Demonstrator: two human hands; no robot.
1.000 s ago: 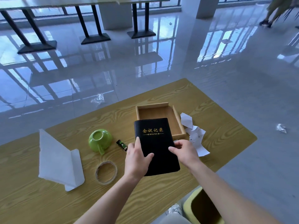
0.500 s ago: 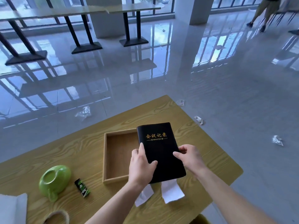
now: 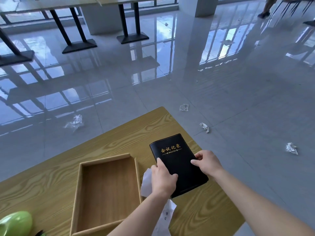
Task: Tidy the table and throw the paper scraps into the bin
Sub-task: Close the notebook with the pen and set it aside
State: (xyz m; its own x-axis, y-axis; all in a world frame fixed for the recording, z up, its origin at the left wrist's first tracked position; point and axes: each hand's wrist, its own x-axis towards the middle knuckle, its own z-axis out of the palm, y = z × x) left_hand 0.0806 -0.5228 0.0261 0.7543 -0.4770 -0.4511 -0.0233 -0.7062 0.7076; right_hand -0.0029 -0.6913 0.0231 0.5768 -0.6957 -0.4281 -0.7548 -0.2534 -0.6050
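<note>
Black notebook (image 3: 179, 164), pinched by left hand (image 3: 164, 179) and right hand (image 3: 207, 161) at lower centre, seems mid-placement; next, gather paper scraps (image 3: 146, 183) beneath for binning.

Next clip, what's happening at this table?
A person is holding a black minutes notebook with both hands, the left hand on its left edge and the right hand on its right edge, just to the right of an empty wooden tray. White paper scraps lie on the wooden table beneath the left hand and forearm, not yet binned. A green cup sits at the lower left, and crumpled litter is scattered on the floor.
</note>
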